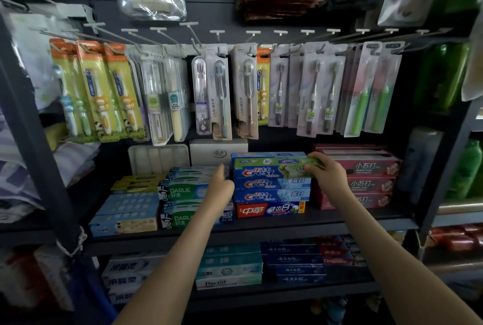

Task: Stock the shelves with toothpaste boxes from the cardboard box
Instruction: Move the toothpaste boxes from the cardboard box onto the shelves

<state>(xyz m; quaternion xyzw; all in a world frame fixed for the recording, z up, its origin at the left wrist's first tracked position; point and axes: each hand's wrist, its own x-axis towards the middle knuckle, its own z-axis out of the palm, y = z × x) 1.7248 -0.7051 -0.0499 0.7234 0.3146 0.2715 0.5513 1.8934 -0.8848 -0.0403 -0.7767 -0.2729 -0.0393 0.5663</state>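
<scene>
Midway up the rack, our right hand (324, 170) grips the right end of a green Crest toothpaste box (274, 168), which lies flat on top of the Crest stack (271, 190) on the dark shelf (261, 228). Our left hand (220, 185) hangs just left of that stack, thumb up and fingers loosely curled, holding nothing; we cannot tell whether it touches the boxes. Left of the stack sit green Darlie boxes (183, 191), right of it red boxes (371, 183), and a red-and-blue box (269, 209) forms its base. Behind the stack stands a white carton (218, 152). Above the stack, packaged toothbrushes (222, 94) hang in a row from pegs.
</scene>
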